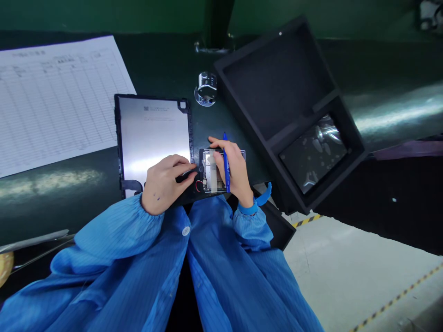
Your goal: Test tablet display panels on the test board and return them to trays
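Observation:
A flat tablet-like panel with a black frame and a shiny silver back lies on the dark green bench in front of me. At its lower right corner sits a small circuit board with a strip of pale tape and thin wires. My left hand rests on the panel's lower edge, fingers curled, pinching a small black part against the board. My right hand is closed around a blue pen held upright, with its fingers touching the board's right side.
A printed form sheet lies at the far left. A black foam tray stands tilted at the right, with a glossy bagged item in its lower pocket. A small metal fitting stands behind the panel. Grey floor with striped tape lies lower right.

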### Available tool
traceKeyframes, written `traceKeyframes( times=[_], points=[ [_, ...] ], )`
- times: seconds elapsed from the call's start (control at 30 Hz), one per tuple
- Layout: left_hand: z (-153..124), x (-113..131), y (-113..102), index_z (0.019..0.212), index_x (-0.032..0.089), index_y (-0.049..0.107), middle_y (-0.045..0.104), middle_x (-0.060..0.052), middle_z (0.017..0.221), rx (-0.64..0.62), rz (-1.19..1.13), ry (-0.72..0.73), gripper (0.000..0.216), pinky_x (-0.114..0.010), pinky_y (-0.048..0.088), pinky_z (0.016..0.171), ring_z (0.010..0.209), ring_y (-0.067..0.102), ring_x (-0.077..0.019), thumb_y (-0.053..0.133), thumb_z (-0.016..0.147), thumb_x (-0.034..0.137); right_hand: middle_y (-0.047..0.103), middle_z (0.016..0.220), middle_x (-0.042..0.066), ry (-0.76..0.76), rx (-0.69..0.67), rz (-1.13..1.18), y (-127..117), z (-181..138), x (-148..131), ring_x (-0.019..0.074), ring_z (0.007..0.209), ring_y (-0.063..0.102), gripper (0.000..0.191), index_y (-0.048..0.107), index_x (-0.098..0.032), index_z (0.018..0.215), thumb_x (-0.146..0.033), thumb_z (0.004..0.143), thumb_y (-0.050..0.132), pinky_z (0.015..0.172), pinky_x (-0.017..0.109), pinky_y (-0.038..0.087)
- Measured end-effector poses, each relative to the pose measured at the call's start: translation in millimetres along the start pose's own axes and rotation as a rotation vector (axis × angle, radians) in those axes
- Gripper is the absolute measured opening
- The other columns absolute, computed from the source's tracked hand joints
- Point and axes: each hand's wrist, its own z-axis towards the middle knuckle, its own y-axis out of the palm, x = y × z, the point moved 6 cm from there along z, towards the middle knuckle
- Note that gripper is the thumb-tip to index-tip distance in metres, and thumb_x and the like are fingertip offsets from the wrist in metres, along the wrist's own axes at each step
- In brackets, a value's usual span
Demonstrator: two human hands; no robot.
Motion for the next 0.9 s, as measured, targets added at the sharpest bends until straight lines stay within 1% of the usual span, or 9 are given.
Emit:
traceKeyframes(
  times=[0.17, 0.37, 0.43, 0.53, 0.6, 0.7, 0.77, 0.83, 0.9],
  points=[
    [1, 2, 1, 0.096, 0.009, 0.077, 0.072, -0.009, 0.093, 0.016, 0.027, 0.031, 0.018, -0.035, 0.054, 0.069, 0.082, 0.069, -0.0258, 0.064, 0.097, 0.02, 0.065, 0.139, 0.005, -0.036, -0.062, 0.026, -5, 1, -4, 0.0226, 0.127, 0.058, 0.023, 0.058, -0.025, 0.12, -0.037, 0.101, 0.053, 0.11, 0.041, 0.045],
    [1, 1, 5, 0.094, 0.01, 0.077, 0.072, -0.009, 0.092, 0.025, 0.039, 0.041, 0.019, -0.035, 0.056, 0.07, 0.082, 0.069, -0.0257, 0.062, 0.098, 0.022, 0.059, 0.148, 0.005, -0.04, -0.147, -0.082, 3, 2, -8, 0.0281, 0.129, 0.056, 0.037, 0.056, -0.025, 0.125, -0.036, 0.091, 0.069, 0.111, 0.049, 0.042],
    [2, 3, 7, 0.094, 0.01, 0.077, 0.072, -0.009, 0.091, 0.021, 0.048, 0.046, 0.02, -0.036, 0.056, 0.069, 0.081, 0.07, -0.0259, 0.061, 0.099, 0.021, 0.057, 0.15, 0.006, -0.029, -0.072, -0.055, 3, 0, -11, 0.0279, 0.132, 0.055, 0.035, 0.054, -0.025, 0.125, -0.036, 0.094, 0.065, 0.113, 0.05, 0.042],
    [7, 8, 1, 0.096, 0.01, 0.077, 0.073, -0.01, 0.093, -0.013, 0.045, 0.036, 0.021, -0.037, 0.058, 0.07, 0.083, 0.07, -0.0275, 0.061, 0.099, 0.024, 0.054, 0.151, 0.01, -0.027, 0.184, 0.088, -13, -7, -16, 0.0256, 0.138, 0.052, 0.032, 0.05, -0.024, 0.128, -0.034, 0.098, 0.058, 0.116, 0.049, 0.042],
    [7, 7, -16, 0.108, 0.01, 0.076, 0.073, -0.012, 0.105, -0.026, 0.001, -0.03, 0.024, -0.042, 0.059, 0.083, 0.095, 0.07, -0.0303, 0.065, 0.097, 0.028, 0.059, 0.144, 0.011, 0.004, 0.304, 0.133, -22, -12, -19, 0.0238, 0.136, 0.056, 0.026, 0.05, -0.024, 0.125, -0.031, 0.1, 0.053, 0.115, 0.047, 0.045],
    [-11, -13, -68, 0.13, 0.016, 0.069, 0.065, -0.012, 0.133, 0.112, -0.201, -0.298, 0.051, -0.055, 0.047, 0.112, 0.124, 0.06, -0.0363, 0.078, 0.084, 0.036, 0.067, 0.134, 0.007, -0.002, 0.173, 0.042, -12, -16, -29, 0.0217, 0.127, 0.063, 0.02, 0.056, -0.026, 0.121, -0.028, 0.102, 0.048, 0.111, 0.045, 0.05],
    [-40, -41, -99, 0.138, 0.027, 0.063, 0.062, -0.007, 0.14, 0.169, -0.383, -0.631, 0.071, -0.063, 0.043, 0.114, 0.127, 0.058, -0.0405, 0.084, 0.071, 0.039, 0.065, 0.14, 0.006, -0.072, -0.005, -0.059, 6, -17, -37, 0.0221, 0.133, 0.059, 0.026, 0.057, -0.025, 0.126, -0.025, 0.103, 0.045, 0.116, 0.047, 0.047],
    [-74, -67, -116, 0.132, 0.036, 0.068, 0.066, -0.003, 0.134, 0.134, -0.51, -0.956, 0.068, -0.069, 0.035, 0.117, 0.126, 0.059, -0.0431, 0.087, 0.067, 0.042, 0.058, 0.149, 0.008, -0.133, -0.13, -0.129, 24, -20, -42, 0.0216, 0.142, 0.052, 0.034, 0.053, -0.022, 0.136, -0.024, 0.105, 0.04, 0.122, 0.049, 0.041],
    [-96, -83, -118, 0.128, 0.034, 0.07, 0.065, -0.005, 0.135, 0.04, -0.661, -1.124, 0.062, -0.066, 0.03, 0.12, 0.13, 0.056, -0.042, 0.086, 0.069, 0.044, 0.055, 0.152, 0.008, -0.144, -0.168, -0.163, 36, -22, -42, 0.0204, 0.145, 0.049, 0.038, 0.05, -0.02, 0.141, -0.024, 0.106, 0.036, 0.125, 0.048, 0.039]
  ],
)
